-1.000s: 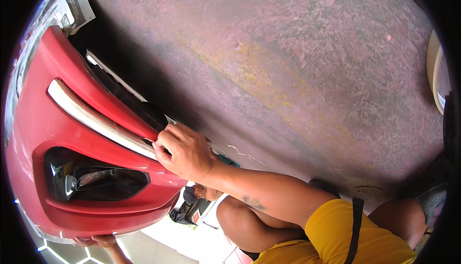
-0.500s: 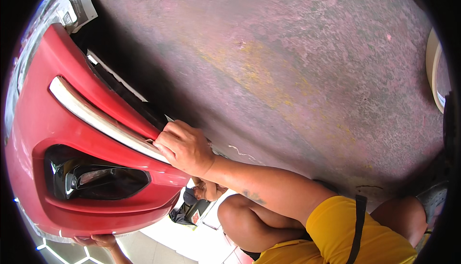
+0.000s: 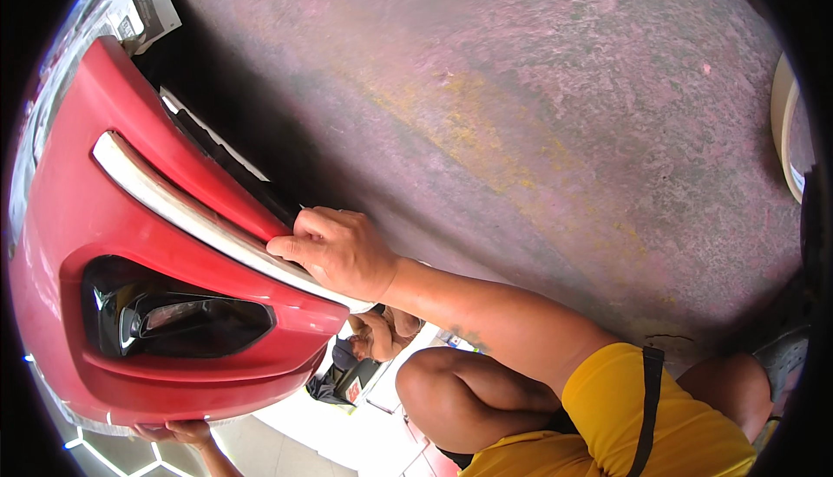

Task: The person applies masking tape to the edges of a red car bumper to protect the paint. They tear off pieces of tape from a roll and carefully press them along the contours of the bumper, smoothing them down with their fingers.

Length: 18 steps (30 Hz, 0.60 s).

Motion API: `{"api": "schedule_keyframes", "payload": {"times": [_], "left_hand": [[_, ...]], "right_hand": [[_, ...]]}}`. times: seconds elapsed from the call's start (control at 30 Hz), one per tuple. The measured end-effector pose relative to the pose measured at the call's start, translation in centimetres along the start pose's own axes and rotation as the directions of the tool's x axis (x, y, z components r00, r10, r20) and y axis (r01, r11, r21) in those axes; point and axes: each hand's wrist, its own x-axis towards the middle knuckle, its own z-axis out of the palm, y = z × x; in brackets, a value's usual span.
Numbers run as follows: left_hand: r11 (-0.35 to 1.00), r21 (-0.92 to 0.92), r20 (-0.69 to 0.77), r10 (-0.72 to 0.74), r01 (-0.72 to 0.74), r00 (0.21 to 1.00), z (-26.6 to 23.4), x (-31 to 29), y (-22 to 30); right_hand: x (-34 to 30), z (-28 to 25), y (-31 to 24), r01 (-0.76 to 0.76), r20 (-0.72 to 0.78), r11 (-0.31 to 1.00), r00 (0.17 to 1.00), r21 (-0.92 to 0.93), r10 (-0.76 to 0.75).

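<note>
A red car bumper fills the left side, with a long white strip set in a groove and a dark lamp opening below it. My right hand is over the strip's near end, fingers curled and pressed together against the red edge above the groove. Whatever lies between those fingertips is hidden. At the bumper's lower edge, my left hand grips it from below; only part of its fingers shows.
Newspaper sheets cover the area by the bumper's far end. A beige ring-shaped object is at the right rim. Beneath is a stained concrete floor. Another person appears small in the background, past the bumper's near end.
My right hand has shifted slightly, and its fingertips have moved a little left and up along the groove. More of the strip's near end shows under the hand. My left hand keeps its place.
</note>
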Motion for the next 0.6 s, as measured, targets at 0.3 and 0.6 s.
{"api": "schedule_keyframes", "payload": {"times": [0.3, 0.6], "left_hand": [[1.0, 0.008, 0.017, 0.02, -0.02, 1.0, 0.4, 1.2, 2.0], [1.0, 0.015, 0.004, 0.018, -0.018, 1.0, 0.3, 1.3, 2.3]], "right_hand": [[1.3, -1.1, 1.1, 0.036, 0.101, 0.994, 0.994, 0.106, -0.047], [-1.5, -2.0, 0.0, -0.171, 0.186, 0.967, 0.973, 0.191, 0.135]]}}
